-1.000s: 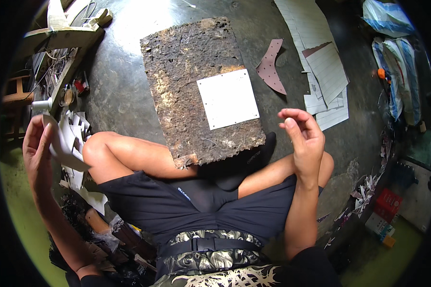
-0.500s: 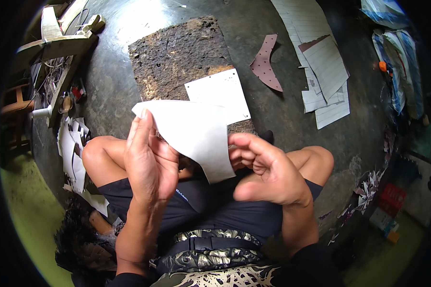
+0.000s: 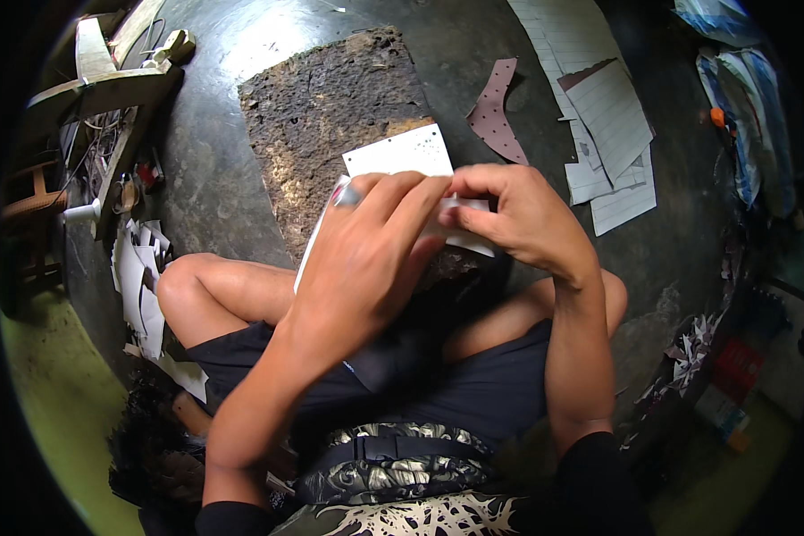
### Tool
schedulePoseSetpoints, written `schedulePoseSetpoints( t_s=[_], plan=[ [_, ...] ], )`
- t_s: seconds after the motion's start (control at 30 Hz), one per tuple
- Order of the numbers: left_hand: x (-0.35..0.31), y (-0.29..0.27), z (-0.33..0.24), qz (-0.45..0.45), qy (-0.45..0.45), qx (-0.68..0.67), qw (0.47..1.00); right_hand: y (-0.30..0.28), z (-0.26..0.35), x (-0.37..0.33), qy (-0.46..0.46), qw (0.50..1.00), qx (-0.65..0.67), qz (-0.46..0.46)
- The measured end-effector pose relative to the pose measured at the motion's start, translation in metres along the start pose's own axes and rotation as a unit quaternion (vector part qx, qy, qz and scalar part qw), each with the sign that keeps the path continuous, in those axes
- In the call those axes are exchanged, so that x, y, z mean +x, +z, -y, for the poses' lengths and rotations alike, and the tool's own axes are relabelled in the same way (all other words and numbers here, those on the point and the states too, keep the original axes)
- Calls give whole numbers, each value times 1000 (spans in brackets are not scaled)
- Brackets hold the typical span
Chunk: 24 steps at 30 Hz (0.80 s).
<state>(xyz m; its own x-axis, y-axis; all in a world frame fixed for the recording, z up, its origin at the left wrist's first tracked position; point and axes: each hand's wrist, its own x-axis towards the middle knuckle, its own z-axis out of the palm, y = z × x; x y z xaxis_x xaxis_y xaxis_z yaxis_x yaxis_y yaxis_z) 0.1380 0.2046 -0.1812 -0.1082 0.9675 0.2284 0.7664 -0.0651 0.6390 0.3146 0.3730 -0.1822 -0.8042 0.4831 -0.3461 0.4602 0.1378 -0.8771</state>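
Note:
A curved white sheet piece (image 3: 470, 239) is between my hands, and its middle is hidden behind my left hand. My left hand (image 3: 357, 250) is closed over it, back of the hand up, with something silvery and ring-like on one finger. My right hand (image 3: 531, 223) pinches at the sheet with thumb and fingers, its tips meeting those of the left. Just beyond, a flat white piece with small dark holes at its corners (image 3: 402, 152) lies on a rough, dark, worn board (image 3: 330, 98).
A mauve curved piece with dark dots (image 3: 496, 116) lies right of the board. Lined paper sheets (image 3: 612, 125) are at the far right, beside plastic bags (image 3: 732, 134). White scraps (image 3: 143, 286) pile up on the left, below a wooden frame (image 3: 107, 85).
My left hand has turned over and swung right across the white sheet. My right hand has risen and closed to a pinch. The sheet is now mostly covered.

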Motion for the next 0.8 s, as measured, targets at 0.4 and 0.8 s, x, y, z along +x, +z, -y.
schedulePoseSetpoints(
  t_s=[0.4,0.8],
  plan=[
    [29,-12,19,108,-65,-9,992,32,-27,-6,29,965,208,-159],
    [28,31,13,-36,-117,-111,986,35,-42,-8,59,925,344,-152]
  ],
)
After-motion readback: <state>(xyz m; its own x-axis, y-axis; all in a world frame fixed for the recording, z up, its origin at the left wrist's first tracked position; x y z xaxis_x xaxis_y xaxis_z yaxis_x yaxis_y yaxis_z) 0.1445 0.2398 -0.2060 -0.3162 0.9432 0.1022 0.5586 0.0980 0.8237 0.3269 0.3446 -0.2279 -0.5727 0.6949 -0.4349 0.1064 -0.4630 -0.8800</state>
